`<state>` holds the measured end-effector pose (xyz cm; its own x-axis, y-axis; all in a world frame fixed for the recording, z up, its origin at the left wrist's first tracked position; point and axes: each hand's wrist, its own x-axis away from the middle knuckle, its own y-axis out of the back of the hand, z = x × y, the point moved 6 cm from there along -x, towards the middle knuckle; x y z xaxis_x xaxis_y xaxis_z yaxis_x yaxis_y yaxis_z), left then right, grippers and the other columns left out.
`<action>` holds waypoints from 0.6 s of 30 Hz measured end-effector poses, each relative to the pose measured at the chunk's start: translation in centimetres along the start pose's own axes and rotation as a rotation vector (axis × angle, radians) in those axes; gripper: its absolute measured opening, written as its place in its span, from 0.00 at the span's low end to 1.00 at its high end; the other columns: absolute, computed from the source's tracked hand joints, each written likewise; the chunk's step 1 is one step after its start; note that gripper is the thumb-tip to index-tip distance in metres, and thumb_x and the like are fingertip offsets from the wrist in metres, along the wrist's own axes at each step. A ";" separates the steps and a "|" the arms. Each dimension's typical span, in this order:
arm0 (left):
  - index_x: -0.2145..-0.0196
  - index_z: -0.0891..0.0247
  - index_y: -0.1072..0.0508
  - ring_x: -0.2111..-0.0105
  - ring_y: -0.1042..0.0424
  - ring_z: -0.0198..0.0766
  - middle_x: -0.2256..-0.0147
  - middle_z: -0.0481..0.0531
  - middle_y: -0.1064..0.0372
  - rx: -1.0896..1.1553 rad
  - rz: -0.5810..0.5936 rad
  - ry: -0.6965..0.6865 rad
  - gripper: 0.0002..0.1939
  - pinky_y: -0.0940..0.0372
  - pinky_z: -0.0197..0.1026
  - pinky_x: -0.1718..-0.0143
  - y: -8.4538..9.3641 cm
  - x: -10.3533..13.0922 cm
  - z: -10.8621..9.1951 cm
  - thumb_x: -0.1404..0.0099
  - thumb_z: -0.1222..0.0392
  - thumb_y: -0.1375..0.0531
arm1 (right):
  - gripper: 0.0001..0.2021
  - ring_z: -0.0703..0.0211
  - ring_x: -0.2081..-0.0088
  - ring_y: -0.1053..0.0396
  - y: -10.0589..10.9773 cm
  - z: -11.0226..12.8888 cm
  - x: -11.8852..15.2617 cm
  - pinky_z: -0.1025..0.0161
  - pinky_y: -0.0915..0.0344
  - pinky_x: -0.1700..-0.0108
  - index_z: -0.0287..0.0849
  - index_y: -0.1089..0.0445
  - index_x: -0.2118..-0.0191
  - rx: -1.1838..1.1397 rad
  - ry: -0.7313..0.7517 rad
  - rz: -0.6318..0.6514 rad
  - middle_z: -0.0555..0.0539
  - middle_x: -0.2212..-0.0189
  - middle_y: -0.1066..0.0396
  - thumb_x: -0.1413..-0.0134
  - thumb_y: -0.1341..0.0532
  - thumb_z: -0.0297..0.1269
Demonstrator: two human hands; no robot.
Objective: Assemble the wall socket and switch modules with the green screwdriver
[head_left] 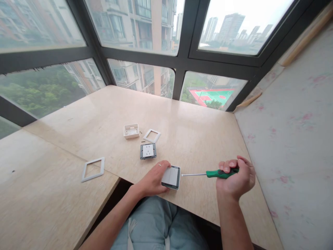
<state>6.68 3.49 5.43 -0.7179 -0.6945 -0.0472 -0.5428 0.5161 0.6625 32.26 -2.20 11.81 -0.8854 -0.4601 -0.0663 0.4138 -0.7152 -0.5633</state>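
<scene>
My left hand (pixel 155 177) is closed around the left side of a wall switch (pixel 171 176), which has a white face and a dark grey frame and sits on a white box near the front edge of the sill. In my right hand (pixel 237 175) is a screwdriver (pixel 219 173) with a green and black handle, its fingers wrapped round the grip. The metal shaft points left, and its tip is close to the switch's right edge; whether they touch I cannot tell. Just beyond my left hand lies a socket module (pixel 148 151) with a white face and grey frame.
A white mounting box (pixel 131 131) and a white cover frame (pixel 152 135) lie behind the socket, with small screws (pixel 143 141) beside them. Another cover frame (pixel 93 169) rests at the left, near the sill's cut-out edge. Windows enclose the back; a papered wall (pixel 293 139) stands right.
</scene>
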 end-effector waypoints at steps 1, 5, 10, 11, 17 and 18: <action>0.47 0.58 0.40 0.45 0.33 0.53 0.46 0.59 0.35 -0.034 0.000 -0.007 0.35 0.37 0.55 0.43 0.1 0.0 -0.1 0.50 0.65 0.32 | 0.03 0.70 0.86 0.45 -0.5 0.5 0.5 0.68 0.43 0.83 0.43 0.32 0.69 0.019 0.053 0.024 0.60 0.84 0.38 0.52 0.39 0.30; 0.41 0.59 0.40 0.33 0.47 0.64 0.40 0.66 0.37 -0.202 -0.020 -0.022 0.43 0.53 0.70 0.34 -0.2 -0.2 -0.6 0.49 0.45 0.28 | 0.02 0.70 0.88 0.45 -2.4 1.1 2.7 0.68 0.44 0.85 0.43 0.31 0.66 0.081 0.179 0.124 0.61 0.85 0.39 0.47 0.39 0.30; 0.36 0.63 0.42 0.34 0.46 0.65 0.38 0.68 0.38 -0.306 -0.054 -0.085 0.50 0.55 0.70 0.33 -2.0 -0.9 -1.1 0.48 0.36 0.30 | 0.03 0.70 0.88 0.44 -3.5 0.7 4.2 0.69 0.43 0.86 0.43 0.31 0.64 0.097 0.264 0.200 0.61 0.84 0.37 0.44 0.40 0.29; 0.36 0.63 0.41 0.36 0.42 0.63 0.40 0.67 0.36 -0.304 -0.074 -0.091 0.49 0.51 0.67 0.33 -2.3 -1.0 -1.1 0.48 0.38 0.30 | 0.03 0.70 0.88 0.43 -3.7 0.8 4.4 0.69 0.42 0.85 0.43 0.31 0.64 0.110 0.286 0.211 0.61 0.84 0.37 0.43 0.40 0.29; 0.40 0.64 0.36 0.45 0.33 0.59 0.46 0.64 0.32 -0.287 -0.193 -0.115 0.44 0.39 0.60 0.39 -3.0 -1.2 -0.9 0.51 0.45 0.28 | 0.04 0.69 0.86 0.39 -5.1 1.7 6.9 0.67 0.36 0.83 0.43 0.30 0.61 0.212 0.472 0.345 0.60 0.82 0.36 0.39 0.41 0.29; 0.40 0.64 0.35 0.45 0.33 0.58 0.46 0.64 0.31 -0.283 -0.199 -0.118 0.44 0.39 0.59 0.39 -3.0 -1.2 -0.9 0.51 0.46 0.28 | 0.04 0.69 0.85 0.38 -5.4 1.8 7.5 0.67 0.35 0.83 0.43 0.30 0.60 0.230 0.511 0.372 0.59 0.82 0.35 0.38 0.41 0.29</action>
<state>9.53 2.32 4.13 -0.6643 -0.6966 -0.2710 -0.5469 0.2057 0.8116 23.80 -2.73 15.84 -0.6407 -0.4314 -0.6351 0.6952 -0.6770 -0.2414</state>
